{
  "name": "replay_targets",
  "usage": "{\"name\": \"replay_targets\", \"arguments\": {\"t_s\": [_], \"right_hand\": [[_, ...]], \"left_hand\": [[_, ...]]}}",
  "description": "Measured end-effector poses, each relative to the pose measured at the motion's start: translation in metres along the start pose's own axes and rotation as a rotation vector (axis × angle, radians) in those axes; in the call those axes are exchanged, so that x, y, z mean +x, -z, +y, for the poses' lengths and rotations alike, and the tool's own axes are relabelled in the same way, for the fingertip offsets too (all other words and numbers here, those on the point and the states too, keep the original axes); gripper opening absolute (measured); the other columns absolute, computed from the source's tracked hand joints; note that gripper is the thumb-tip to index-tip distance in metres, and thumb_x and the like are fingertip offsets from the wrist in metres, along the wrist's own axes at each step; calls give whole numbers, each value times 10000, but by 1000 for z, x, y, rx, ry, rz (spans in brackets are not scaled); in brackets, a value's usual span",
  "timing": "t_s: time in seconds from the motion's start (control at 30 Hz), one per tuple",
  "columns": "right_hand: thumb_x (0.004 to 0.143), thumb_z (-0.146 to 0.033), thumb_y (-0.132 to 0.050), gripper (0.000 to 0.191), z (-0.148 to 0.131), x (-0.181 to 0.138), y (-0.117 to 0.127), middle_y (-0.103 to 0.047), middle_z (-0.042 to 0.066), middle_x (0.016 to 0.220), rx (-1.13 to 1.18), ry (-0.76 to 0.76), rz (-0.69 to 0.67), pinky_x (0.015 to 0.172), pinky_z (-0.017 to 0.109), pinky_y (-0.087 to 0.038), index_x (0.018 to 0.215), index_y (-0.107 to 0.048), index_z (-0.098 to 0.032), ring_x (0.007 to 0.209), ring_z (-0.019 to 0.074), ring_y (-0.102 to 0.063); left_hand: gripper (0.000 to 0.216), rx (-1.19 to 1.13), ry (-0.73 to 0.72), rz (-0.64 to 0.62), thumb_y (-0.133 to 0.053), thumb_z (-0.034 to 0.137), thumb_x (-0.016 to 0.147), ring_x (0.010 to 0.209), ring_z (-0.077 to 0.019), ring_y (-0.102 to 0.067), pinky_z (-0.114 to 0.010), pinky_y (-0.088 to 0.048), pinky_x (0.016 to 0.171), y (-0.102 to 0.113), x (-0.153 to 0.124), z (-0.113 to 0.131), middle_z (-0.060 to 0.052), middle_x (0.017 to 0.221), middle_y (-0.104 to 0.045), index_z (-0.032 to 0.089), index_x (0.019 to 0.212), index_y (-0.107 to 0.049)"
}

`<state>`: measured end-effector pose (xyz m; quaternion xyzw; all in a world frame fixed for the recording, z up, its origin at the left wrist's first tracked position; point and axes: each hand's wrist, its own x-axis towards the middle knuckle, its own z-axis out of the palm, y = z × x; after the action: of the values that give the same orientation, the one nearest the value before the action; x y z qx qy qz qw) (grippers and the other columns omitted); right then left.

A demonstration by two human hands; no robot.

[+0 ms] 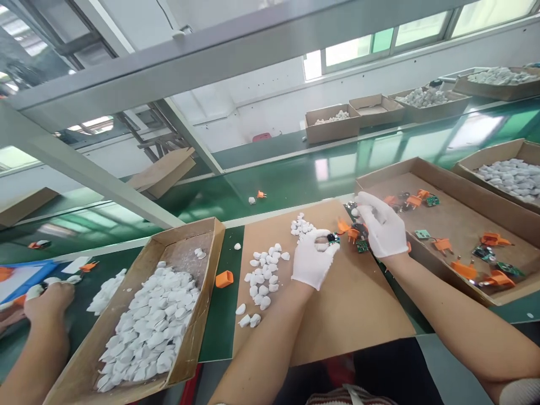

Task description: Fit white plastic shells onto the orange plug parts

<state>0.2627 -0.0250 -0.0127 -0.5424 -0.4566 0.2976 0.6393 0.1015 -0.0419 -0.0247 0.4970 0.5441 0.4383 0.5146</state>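
Note:
My left hand, in a white glove, pinches a small circuit board between thumb and fingers above the brown cardboard sheet. My right hand, also gloved, is bent with its fingertips close together at the sheet's right edge; what they hold is too small to make out. Just below and between the hands lie orange plugs with a green circuit board. Left of my left hand, small white putty-like lumps are scattered on the sheet, with a further cluster behind it.
A cardboard tray of white lumps stands left, beside an orange housing. The right tray holds plugs and boards. Another person's hand works at far left. A metal beam crosses overhead. More boxes stand beyond.

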Motion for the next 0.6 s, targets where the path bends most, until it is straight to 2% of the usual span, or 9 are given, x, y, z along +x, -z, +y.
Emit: {"name": "replay_targets", "arguments": {"t_s": [0.1,0.17,0.23,0.3,0.37,0.47,0.6], "right_hand": [[771,-531,-706,437,-3,-2,-3,-675,22,708,-81,-104,-115,586,312,-512,1075,-729,-217,590,155,-598],[741,-517,-736,455,-5,-4,-4,-645,3,651,-76,-199,-251,527,282,-466,1082,-729,-215,545,139,-562],[755,-541,-719,466,-5,-6,-5,-654,5,692,5,-286,-424,493,253,-418,1093,-722,-221,529,114,-525],[770,-562,-701,428,-4,-7,-5,-661,15,734,116,-346,-542,484,235,-384,1000,-731,-202,530,93,-489],[769,-560,-701,390,-2,-7,-5,-654,20,728,178,-379,-544,471,226,-352,837,-716,-177,535,84,-462],[729,-555,-732,391,-1,-8,-6,-634,18,686,198,-398,-458,457,224,-329,715,-671,-170,539,89,-452],[661,-604,-760,439,-4,-12,-8,-628,23,694,162,-348,-366,467,242,-358,724,-676,-177,553,110,-479]], "left_hand": [[471,-259,38,79,-811,225,676,746,-178,-696,-247,-485,563,5,6,5,-62,1020,-710,221,1106,-619],[575,-330,45,70,-806,238,689,760,-181,-703,-226,-459,520,7,7,9,-77,1065,-708,227,1220,-585],[611,-342,47,18,-797,226,701,797,-186,-705,-233,-481,559,8,5,12,-91,1058,-714,209,1275,-586],[580,-371,47,-61,-808,210,689,841,-193,-703,-267,-527,678,9,2,15,-101,1022,-721,168,1241,-634],[530,-448,68,-182,-826,225,683,901,-207,-697,-297,-539,779,12,0,18,-109,1042,-717,148,1185,-677],[413,-583,99,-339,-800,312,748,990,-226,-680,-304,-533,811,14,1,18,-110,1121,-698,164,1123,-715],[328,-644,128,-289,-788,320,769,985,-226,-684,-306,-521,807,13,4,10,-106,1117,-699,172,1056,-728]]}}
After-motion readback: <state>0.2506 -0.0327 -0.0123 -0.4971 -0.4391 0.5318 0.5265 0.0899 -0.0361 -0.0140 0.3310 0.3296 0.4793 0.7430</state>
